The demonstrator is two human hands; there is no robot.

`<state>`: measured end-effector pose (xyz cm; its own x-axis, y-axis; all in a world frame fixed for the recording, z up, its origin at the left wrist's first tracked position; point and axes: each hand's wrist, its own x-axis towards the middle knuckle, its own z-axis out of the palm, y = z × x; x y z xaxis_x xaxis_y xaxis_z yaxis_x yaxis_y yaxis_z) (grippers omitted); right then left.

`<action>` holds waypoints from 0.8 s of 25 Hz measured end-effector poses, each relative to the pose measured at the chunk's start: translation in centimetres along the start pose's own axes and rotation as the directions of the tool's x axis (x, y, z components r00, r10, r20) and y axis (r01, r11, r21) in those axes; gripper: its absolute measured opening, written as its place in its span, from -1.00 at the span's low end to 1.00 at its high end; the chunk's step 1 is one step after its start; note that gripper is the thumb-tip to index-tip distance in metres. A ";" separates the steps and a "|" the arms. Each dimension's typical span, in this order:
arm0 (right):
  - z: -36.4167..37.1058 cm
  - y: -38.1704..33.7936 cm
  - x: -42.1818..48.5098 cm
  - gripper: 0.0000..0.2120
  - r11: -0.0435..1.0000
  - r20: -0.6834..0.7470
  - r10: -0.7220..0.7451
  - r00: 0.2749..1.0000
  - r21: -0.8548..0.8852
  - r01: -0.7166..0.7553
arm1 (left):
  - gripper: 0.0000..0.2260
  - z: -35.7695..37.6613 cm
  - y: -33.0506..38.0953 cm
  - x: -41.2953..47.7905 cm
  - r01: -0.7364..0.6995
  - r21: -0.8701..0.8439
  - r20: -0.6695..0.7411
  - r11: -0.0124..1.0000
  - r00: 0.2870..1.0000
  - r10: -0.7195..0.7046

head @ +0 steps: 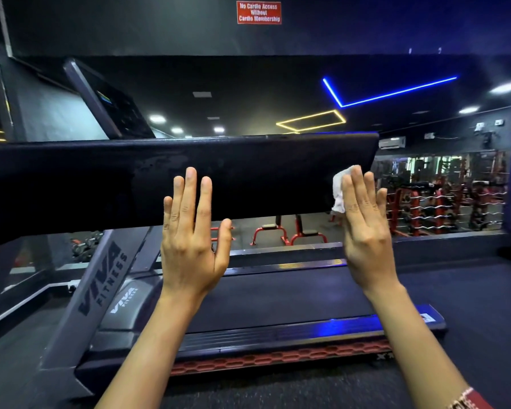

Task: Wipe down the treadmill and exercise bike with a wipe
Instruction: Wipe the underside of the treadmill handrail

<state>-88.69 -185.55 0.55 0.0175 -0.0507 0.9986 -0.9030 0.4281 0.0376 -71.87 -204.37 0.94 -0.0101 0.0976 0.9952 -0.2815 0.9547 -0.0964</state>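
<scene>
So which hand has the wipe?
The right hand: its straight fingers press the white wipe against the black bar. The left hand has no wipe.

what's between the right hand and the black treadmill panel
The white wipe, pressed flat under the right hand against the black panel; the head view shows it.

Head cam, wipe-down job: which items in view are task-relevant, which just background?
Job: treadmill; its black panel; white wipe; right hand pressing the wipe on the panel; left hand open against the panel.
Background: red sign; red benches; barbell rack; air conditioner; blue light strip. No exercise bike in view.
</scene>
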 end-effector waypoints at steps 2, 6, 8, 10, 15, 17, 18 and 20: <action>0.9 -2.3 0.4 -0.58 0.997 -0.040 0.078 0.996 0.012 -0.078 | -0.52 -0.3 -0.2 0.1 -0.017 0.008 0.011 1.000 1.000 0.017; 3.2 -8.6 3.8 -0.55 0.985 -0.096 0.168 0.981 0.053 -0.164 | -0.52 -1.5 -1.2 0.3 -0.020 0.023 0.022 1.000 1.000 0.020; 4.4 -12.3 5.8 -0.55 0.988 -0.072 0.136 0.988 0.085 -0.130 | -0.51 -2.0 -2.1 0.5 0.020 0.039 0.009 0.999 1.000 -0.020; 5.3 -15.2 6.1 -0.53 0.993 -0.008 -0.012 1.000 0.114 0.013 | -0.51 -2.5 -2.9 0.5 0.065 0.050 0.000 0.997 0.998 -0.065; 4.6 -13.0 3.3 -0.50 0.965 0.061 -0.262 0.963 -0.007 0.263 | -0.50 -3.8 -5.8 0.5 0.126 0.064 -0.017 0.990 0.992 -0.125; 4.6 -12.9 4.1 -0.49 0.997 -0.018 -0.069 0.997 -0.037 0.068 | -0.49 -4.3 -6.7 0.6 0.134 0.063 -0.020 0.989 0.991 -0.133; 5.1 -14.0 5.2 -0.50 0.998 -0.060 0.055 0.997 -0.016 -0.056 | -0.49 -4.4 -7.1 0.6 0.126 0.068 -0.018 0.990 0.992 -0.125; 6.3 -17.9 7.3 -0.52 0.985 -0.066 0.165 0.984 0.068 -0.160 | -0.49 -4.7 -7.8 0.3 0.105 0.079 -0.008 0.991 0.994 -0.105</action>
<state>-75.12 -199.25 6.94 -0.1031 0.0804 0.9914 -0.9213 0.3681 -0.1257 -65.19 -210.45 1.93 0.0269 -0.0007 0.9996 -0.3558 0.9345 0.0102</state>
